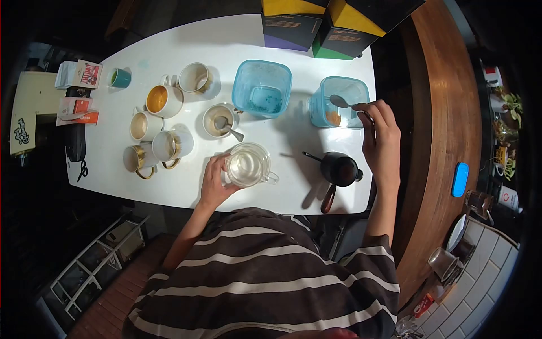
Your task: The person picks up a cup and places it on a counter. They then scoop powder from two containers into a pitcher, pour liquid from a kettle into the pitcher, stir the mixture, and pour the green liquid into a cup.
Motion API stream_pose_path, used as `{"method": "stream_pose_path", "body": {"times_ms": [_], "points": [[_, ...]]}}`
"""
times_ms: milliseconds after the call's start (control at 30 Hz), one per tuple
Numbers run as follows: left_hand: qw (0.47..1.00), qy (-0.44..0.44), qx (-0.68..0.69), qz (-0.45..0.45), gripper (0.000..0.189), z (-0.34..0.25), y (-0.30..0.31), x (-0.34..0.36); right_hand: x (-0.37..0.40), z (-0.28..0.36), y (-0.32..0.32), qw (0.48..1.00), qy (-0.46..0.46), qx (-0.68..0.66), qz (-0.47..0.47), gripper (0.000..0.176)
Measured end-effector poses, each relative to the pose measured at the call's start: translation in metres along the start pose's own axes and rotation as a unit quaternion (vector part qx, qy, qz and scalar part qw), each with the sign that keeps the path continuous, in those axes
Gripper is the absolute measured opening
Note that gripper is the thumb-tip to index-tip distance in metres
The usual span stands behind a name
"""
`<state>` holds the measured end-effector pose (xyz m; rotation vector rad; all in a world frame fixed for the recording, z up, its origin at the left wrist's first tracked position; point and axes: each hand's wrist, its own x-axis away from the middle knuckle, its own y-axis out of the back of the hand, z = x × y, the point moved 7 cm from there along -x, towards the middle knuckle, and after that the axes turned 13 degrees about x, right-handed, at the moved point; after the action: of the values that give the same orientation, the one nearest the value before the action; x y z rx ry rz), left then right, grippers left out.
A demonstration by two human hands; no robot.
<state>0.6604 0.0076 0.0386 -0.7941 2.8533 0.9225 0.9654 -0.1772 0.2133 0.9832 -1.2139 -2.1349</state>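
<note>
My left hand is wrapped around the left side of a clear glass cup near the table's front edge. My right hand pinches the handle of a metal spoon, whose bowl is over a blue translucent container with a little brown matter at its bottom. Left of that is another blue container with dark bits inside. A white cup with a spoon leaning in it stands behind the glass cup. Below my right hand is a black pot with a wooden handle.
Several used mugs stand on the left half of the white table. A small green cup and some packets are at the far left. Black boxes stand at the back. A wooden counter runs along the right.
</note>
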Motion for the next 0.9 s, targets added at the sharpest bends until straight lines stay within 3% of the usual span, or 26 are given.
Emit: {"method": "stream_pose_path", "body": {"times_ms": [100, 167, 300, 400, 900], "points": [[1.000, 0.021, -0.004, 0.008, 0.095, 0.008, -0.003, 0.005, -0.012, 0.003, 0.005, 0.998, 0.040, 0.032, 0.021, 0.024], [0.999, -0.012, -0.036, -0.003, 0.094, 0.007, -0.003, 0.006, -0.018, 0.007, 0.005, 0.994, 0.084, 0.062, 0.018, 0.023], [0.999, -0.001, -0.035, 0.008, 0.095, 0.012, -0.004, 0.008, -0.023, 0.004, -0.001, 0.992, 0.081, 0.077, 0.058, 0.018], [0.999, -0.009, -0.040, 0.006, 0.094, 0.010, -0.004, 0.008, -0.020, -0.002, -0.013, 0.989, 0.086, 0.078, 0.089, 0.024], [0.997, -0.043, -0.066, 0.000, 0.092, 0.004, -0.004, 0.006, -0.011, -0.012, -0.017, 0.999, 0.035, 0.017, 0.017, 0.022]]}}
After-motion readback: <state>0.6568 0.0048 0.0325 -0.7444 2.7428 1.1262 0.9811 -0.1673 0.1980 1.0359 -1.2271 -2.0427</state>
